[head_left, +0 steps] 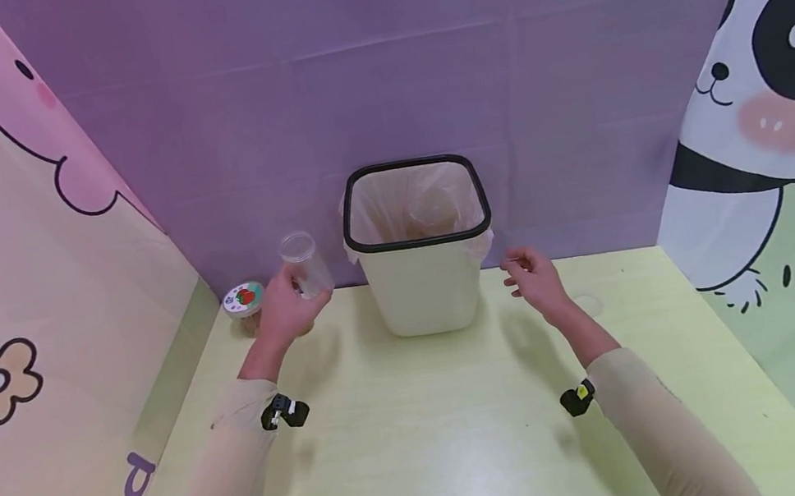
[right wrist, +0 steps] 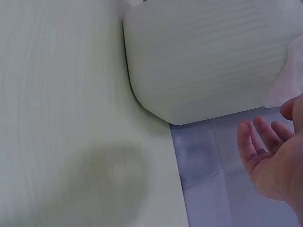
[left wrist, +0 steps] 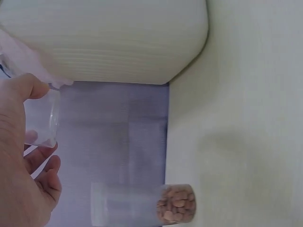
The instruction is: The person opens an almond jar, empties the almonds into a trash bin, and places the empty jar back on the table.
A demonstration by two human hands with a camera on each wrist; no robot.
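My left hand (head_left: pixel 284 310) grips a clear plastic jar (head_left: pixel 311 273) at the left of the bin, thumb on one side and fingers on the other. The jar is tilted and see-through, with nothing visible inside. In the left wrist view the hand (left wrist: pixel 23 156) covers part of the jar (left wrist: pixel 41 116). My right hand (head_left: pixel 536 282) hovers at the bin's right side, fingers loosely bent; the right wrist view shows the hand (right wrist: pixel 279 158) with nothing between its fingers. Between the hands stands a cream waste bin (head_left: pixel 421 290) with a black rim and a pale pink bag (head_left: pixel 378 209).
Behind the left hand, against the wall, stands a clear jar (left wrist: pixel 176 204) of brown nuts, its lid (head_left: pixel 243 298) printed with a red fruit. A faint round clear disc (head_left: pixel 587 306) lies on the table (head_left: pixel 418 419) beside the right wrist. A purple cloth (head_left: pixel 391 75) hangs behind.
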